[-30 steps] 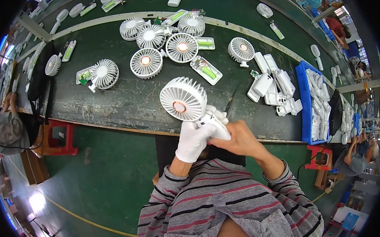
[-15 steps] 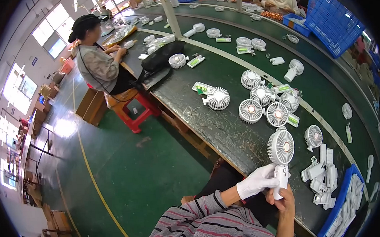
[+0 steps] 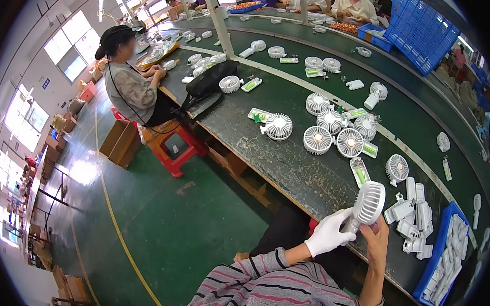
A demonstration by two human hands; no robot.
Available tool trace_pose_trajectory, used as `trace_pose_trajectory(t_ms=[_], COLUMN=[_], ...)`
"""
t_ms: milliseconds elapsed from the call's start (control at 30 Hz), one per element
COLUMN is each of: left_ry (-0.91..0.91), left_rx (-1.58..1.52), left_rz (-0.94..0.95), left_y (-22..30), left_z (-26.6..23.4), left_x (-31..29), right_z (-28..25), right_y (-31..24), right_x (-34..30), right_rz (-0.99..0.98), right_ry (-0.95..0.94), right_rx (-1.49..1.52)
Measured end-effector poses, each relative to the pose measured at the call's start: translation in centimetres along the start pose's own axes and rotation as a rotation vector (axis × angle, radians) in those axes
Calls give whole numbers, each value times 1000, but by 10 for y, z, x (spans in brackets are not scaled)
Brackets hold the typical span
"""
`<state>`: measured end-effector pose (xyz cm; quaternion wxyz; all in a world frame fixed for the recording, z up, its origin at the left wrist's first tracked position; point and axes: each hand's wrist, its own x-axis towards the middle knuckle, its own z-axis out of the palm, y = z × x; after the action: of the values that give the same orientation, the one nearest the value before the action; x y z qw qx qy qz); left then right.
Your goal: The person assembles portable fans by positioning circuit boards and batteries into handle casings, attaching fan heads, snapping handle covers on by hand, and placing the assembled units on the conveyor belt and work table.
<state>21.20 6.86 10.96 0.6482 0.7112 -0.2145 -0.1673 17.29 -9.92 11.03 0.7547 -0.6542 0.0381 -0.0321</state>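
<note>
A white handheld fan [image 3: 369, 203] is held over the near edge of the dark workbench, its round grille turned side-on and tilted. My left hand [image 3: 329, 234], in a white glove, is closed round the fan's handle, which it mostly hides. Bare and raised close behind the grille, my right hand [image 3: 375, 236] also grips the fan; its fingertips are partly hidden. Just beyond lies an opened handle shell [image 3: 359, 172] with a green battery inside. Several fan heads, including one with an orange centre [image 3: 350, 142], cluster farther up the bench.
Right of my hands is a pile of white handle casings [image 3: 420, 216], then a blue tray [image 3: 419, 293] of white parts. A black bag [image 3: 211, 83] lies farther along. A co-worker [image 3: 133, 87] sits at the left; a conveyor belt [image 3: 421, 127] curves behind the bench.
The fan has come lower and turned from facing me upright to tilted side-on. My right hand has risen from the handle's bottom toward the grille. The opened shell has come into sight.
</note>
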Motion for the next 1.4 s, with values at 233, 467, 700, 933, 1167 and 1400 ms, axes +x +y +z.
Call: trace_pose_trajectory(t_ms=[233, 467, 700, 933, 1167, 1400], left_ry=[121, 152, 319, 284, 96, 48], left_rx=[170, 75, -1, -542, -1216, -1286], left_rz=[80, 16, 0, 120, -171, -137], left_y=[-11, -20, -32, -73, -78, -100], left_z=[-11, -27, -32, -12, -11, 16], left_x=[24, 58, 54, 56, 35, 49], right_z=[6, 14, 53, 25, 19, 35], right_y=[-6, -17, -41, -13, 9, -21], right_x=[35, 91, 107, 98, 90, 62], right_rz=[28, 44, 67, 195, 120, 126], right_ry=[18, -35, -140, -258, -334, -428], right_rx=[-195, -642, -929, -561, -798, -956])
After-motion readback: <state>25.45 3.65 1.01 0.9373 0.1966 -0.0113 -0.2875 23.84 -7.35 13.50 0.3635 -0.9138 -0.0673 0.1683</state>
